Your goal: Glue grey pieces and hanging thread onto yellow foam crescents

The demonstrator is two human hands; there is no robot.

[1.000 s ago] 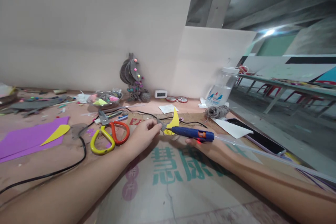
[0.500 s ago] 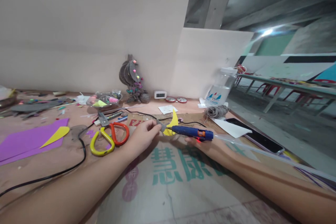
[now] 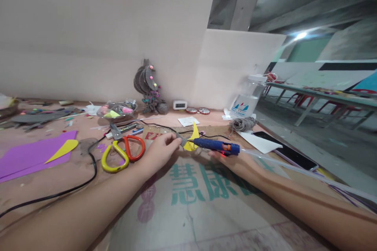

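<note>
Between the thumb and fingers of my left hand [image 3: 165, 147] is a small grey piece [image 3: 182, 140], pinched near the middle of the worktop. Just beyond it shows a yellow crescent-shaped cutout [image 3: 193, 138]; whether the two are joined I cannot tell. My right hand [image 3: 225, 159] is closed round a blue hot glue gun [image 3: 216, 146], its nozzle pointing left at the grey piece and overlapping the crescent. A long clear glue stick [image 3: 271, 159] runs out of the gun's back. Beside my left wrist lie scissors with one yellow and one red handle [image 3: 134, 149].
Purple sheets [image 3: 26, 153] with a yellow cutout [image 3: 63, 150] lie left, near a black cable [image 3: 94, 168]. Behind stand a bowl of scraps [image 3: 116, 111], a grey decorated craft piece [image 3: 147, 86] and a small clock [image 3: 180, 105]. To the right are grey yarn [image 3: 243, 124], a plastic jar [image 3: 249, 96] and a phone [image 3: 285, 151].
The hands and glue gun stay almost in place. The nozzle seems slightly shifted against the grey piece, and the whole view has moved a little.
</note>
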